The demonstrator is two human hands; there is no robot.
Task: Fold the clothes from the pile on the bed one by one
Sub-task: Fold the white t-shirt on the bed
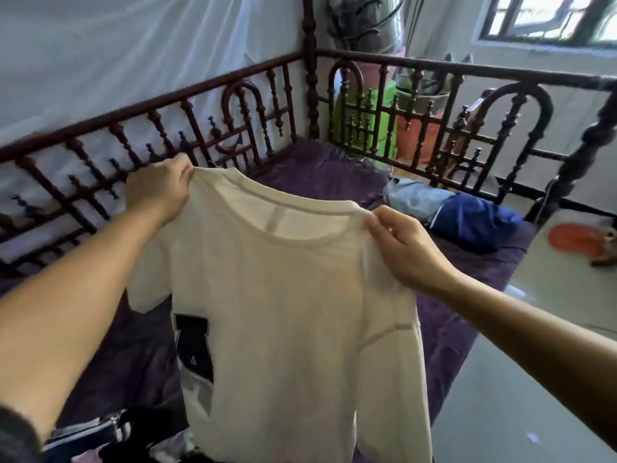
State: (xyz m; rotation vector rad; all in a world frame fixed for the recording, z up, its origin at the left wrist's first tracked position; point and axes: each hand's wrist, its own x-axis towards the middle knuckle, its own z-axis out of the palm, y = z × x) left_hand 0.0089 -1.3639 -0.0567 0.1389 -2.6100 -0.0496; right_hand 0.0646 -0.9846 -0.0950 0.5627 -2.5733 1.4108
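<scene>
Bed: purple cover (467, 279), dark turned-wood railing (400, 105) along two sides.
Nearby: blue folded clothes (467, 218) by the far rail; dark pile (110, 432) at the near edge.
Shirt (283, 329): cream, thin knit, black print, hanging over the bed.
Left hand (160, 188): pinches one shoulder.
Right hand (404, 248): pinches the other shoulder.

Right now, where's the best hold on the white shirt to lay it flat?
The two shoulder tops beside the neckline, pinched from above: the white shirt hangs flat and straight from them. Left grip and right grip pinch exactly there.
</scene>
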